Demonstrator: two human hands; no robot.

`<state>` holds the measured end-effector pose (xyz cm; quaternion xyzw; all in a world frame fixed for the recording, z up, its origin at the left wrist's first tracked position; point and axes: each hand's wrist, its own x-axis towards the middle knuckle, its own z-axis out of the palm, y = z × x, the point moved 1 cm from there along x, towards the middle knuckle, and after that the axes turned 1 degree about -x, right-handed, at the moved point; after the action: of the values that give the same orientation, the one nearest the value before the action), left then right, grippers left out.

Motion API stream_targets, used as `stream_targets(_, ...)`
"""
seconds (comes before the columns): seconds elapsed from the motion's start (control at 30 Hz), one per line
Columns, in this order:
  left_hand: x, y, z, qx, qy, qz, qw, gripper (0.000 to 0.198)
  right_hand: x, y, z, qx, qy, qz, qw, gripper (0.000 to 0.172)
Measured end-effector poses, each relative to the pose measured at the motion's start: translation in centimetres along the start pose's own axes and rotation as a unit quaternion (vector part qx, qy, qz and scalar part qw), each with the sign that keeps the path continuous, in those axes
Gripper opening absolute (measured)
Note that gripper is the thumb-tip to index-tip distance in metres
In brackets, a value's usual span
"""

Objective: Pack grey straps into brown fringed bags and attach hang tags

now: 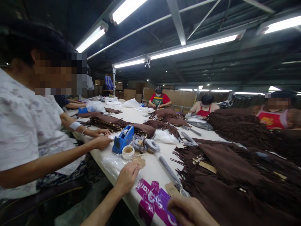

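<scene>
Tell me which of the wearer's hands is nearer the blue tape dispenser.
Left. The left hand is on the near side of the blue tape dispenser, apart from it; the right hand is farther off, near the picture's bottom edge.

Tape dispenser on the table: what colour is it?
The tape dispenser is blue; the head view shows it.

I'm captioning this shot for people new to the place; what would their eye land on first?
Probably the dark brown fringed pile, spread over the right side of the table. Next, the bright blue tape dispenser beyond the wearer's left hand, and the purple plastic between that hand and the right hand. Overhead, glowing tube lights cut across the dark roof.
</scene>
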<state>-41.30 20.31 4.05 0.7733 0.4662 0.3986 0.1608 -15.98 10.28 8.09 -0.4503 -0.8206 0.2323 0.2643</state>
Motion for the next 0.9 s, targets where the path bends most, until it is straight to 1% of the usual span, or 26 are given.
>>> stream_targets(0.07,0.4,0.4,0.6,0.001,-0.002,-0.011,1.000,0.030,2.8,-0.4,1.5,0.010,0.021,-0.019,1.000,0.024)
stream_targets(0.13,1.2,1.0,1.4,-0.011,-0.010,-0.024,1.000,0.032,5.1,-0.4,2.6,0.019,0.042,-0.017,0.999,0.022)
stream_targets(0.2,2.1,1.7,2.6,-0.044,-0.022,-0.025,0.998,0.033,6.8,0.3,3.4,0.001,0.070,0.005,0.998,0.024)
stream_targets(0.27,3.1,2.3,3.7,-0.082,-0.039,-0.014,0.996,0.032,7.9,1.9,4.0,-0.051,0.105,0.043,0.992,0.028)
stream_targets(0.37,4.4,2.8,4.8,-0.114,-0.047,-0.008,0.992,0.032,8.4,4.4,4.3,-0.102,0.131,0.098,0.981,0.029)
stream_targets(0.47,4.8,2.6,5.0,-0.133,-0.041,-0.014,0.990,0.032,8.2,5.6,4.0,-0.079,0.141,0.117,0.980,0.024)
stream_targets(0.6,4.7,2.2,4.8,-0.151,-0.057,-0.004,0.987,0.028,8.2,4.8,3.9,-0.054,0.146,0.140,0.978,0.019)
stream_targets(0.73,4.5,2.1,5.0,-0.132,-0.081,0.024,0.988,0.028,8.7,3.6,4.3,-0.123,0.132,0.180,0.967,0.018)
stream_targets(0.8,4.5,2.1,5.2,-0.116,-0.091,0.040,0.988,0.029,8.9,3.4,4.4,-0.154,0.122,0.181,0.964,0.019)
stream_targets(0.9,4.5,2.1,5.6,-0.085,-0.107,0.067,0.988,0.029,8.7,3.7,4.2,-0.153,0.111,0.172,0.967,0.020)
